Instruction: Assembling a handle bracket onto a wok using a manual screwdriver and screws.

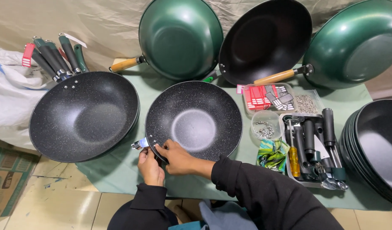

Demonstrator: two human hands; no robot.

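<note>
One speckled black wok, handle not yet on, lying mouth-up on the green table cloth near its front edge, directly ahead of the person.

- Metal handle bracket: silvery, at the wok's near-left rim, touching it beside the small rivet holes. No handle shows on it; whether it is fastened cannot be told.
- Left hand: curled round the bracket from below, fingers pressed together on it.
- Right hand: fingertips pinching the wok's rim just beside the bracket, thumb inside the bowl.
- Stage, as judged: fitting of this wok is at its start; bracket being set, handle left to add.
- Stack of finished speckled woks: to the left, just beside the first, their dark handles fanned toward the far left corner.
- Tray of loose handles: to the right, black grips lying side by side, with a yellow-handled screwdriver.
- Clear tub of small metal fittings: between wok and tray.
- Box of red and grey tags: behind the tub.
- Stack of bare black woks: far right.
- Three woks propped along the back: green, black, green.
</note>
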